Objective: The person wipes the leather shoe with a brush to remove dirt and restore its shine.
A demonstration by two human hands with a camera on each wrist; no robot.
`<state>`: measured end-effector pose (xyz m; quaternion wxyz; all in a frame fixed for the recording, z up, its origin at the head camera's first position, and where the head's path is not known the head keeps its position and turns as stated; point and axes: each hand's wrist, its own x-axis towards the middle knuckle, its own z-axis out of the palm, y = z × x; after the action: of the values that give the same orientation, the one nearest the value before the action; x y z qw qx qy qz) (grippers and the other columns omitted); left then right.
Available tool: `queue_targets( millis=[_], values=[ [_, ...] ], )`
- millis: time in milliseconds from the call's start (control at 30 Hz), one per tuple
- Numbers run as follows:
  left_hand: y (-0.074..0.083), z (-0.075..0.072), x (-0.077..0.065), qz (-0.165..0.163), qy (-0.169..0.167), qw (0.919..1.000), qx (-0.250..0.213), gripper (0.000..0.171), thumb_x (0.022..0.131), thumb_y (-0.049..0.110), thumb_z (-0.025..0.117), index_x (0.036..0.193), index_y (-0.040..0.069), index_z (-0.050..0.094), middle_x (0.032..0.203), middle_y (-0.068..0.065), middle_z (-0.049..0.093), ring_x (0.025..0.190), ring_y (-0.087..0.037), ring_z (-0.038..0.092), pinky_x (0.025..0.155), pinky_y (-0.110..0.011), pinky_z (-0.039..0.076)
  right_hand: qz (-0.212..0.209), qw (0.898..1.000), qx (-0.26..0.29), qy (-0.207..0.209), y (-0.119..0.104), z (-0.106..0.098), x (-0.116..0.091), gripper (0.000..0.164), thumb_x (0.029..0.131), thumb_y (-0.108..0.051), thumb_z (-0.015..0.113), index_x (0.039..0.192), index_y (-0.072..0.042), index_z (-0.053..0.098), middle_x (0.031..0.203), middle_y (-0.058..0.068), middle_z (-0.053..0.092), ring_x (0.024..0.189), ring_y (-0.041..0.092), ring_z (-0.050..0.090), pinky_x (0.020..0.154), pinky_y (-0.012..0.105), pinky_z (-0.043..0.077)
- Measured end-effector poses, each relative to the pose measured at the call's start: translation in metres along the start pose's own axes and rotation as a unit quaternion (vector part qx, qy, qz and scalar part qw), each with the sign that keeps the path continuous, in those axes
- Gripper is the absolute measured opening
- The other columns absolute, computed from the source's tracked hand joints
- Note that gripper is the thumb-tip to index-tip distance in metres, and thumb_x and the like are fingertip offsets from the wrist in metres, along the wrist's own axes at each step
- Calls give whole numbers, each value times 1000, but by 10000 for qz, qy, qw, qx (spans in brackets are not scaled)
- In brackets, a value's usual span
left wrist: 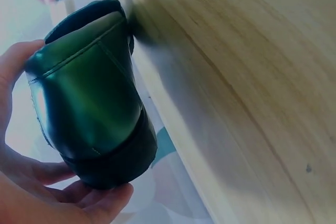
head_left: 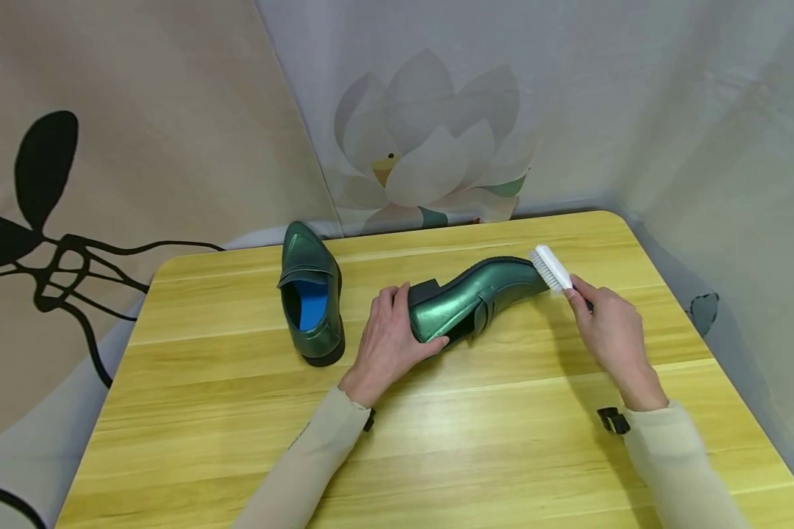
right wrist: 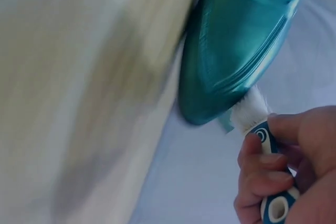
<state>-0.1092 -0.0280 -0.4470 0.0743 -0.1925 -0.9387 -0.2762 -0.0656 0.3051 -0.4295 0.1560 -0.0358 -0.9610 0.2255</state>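
A shiny green loafer (head_left: 450, 297) lies tilted on its side, toe to the right. My left hand (head_left: 389, 338) grips it by the heel, thumb at the opening's edge and fingers around the heel block, as the left wrist view shows with the shoe's back (left wrist: 89, 93). In my right hand (head_left: 610, 329) is a white-bristled brush (head_left: 551, 268), pinched by its handle. The right wrist view shows the brush's bristles (right wrist: 250, 109) against the edge of the shoe's toe (right wrist: 210, 98). Its handle (right wrist: 275, 203) is dark blue and white.
The matching green loafer (head_left: 311, 294), with a blue insole, stands upright at the left, toe toward the back. Both shoes are on a wooden table (head_left: 476, 441) with rounded back corners. A printed curtain (head_left: 437, 95) hangs behind its back edge.
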Motion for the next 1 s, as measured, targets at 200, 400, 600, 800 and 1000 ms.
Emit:
queue_targets(
  millis=[200,400,600,800,1000],
  values=[
    [2,0,1,71,38,9999,70,106,72,57,90,148,-2,46,132,-20,51,111,-32,51,90,-41,53,-709,9966,-122,406,-37,4,2,37,100,-17,71,133,-2,69,85,20,67,57,25,50,48,36,34],
    [5,-1,1,24,-13,9999,132,106,72,58,90,148,-1,45,134,-20,50,112,-32,51,90,-41,53,-1422,9889,-191,385,-64,9,-1,41,94,-17,78,133,-7,71,86,14,67,55,19,47,46,34,35],
    [6,-2,1,106,-14,9997,210,106,73,58,90,148,-3,45,134,-21,50,114,-32,52,93,-42,53,-2149,9761,-304,116,-84,13,-6,44,89,-19,83,131,-12,74,83,7,63,51,12,41,43,28,34],
    [6,-2,0,202,10,9994,275,107,72,58,91,148,-3,46,134,-21,50,114,-33,52,94,-43,53,-2407,9701,-321,53,-92,14,-7,43,88,-22,84,129,-13,75,81,5,61,51,11,40,43,27,32],
    [5,-2,-2,38,-78,9997,227,107,73,59,89,150,-1,44,135,-20,49,114,-31,50,92,-42,54,-1762,9838,-131,310,-70,14,-2,42,92,-16,80,132,-6,72,83,13,66,53,17,44,45,31,34]
  ],
)
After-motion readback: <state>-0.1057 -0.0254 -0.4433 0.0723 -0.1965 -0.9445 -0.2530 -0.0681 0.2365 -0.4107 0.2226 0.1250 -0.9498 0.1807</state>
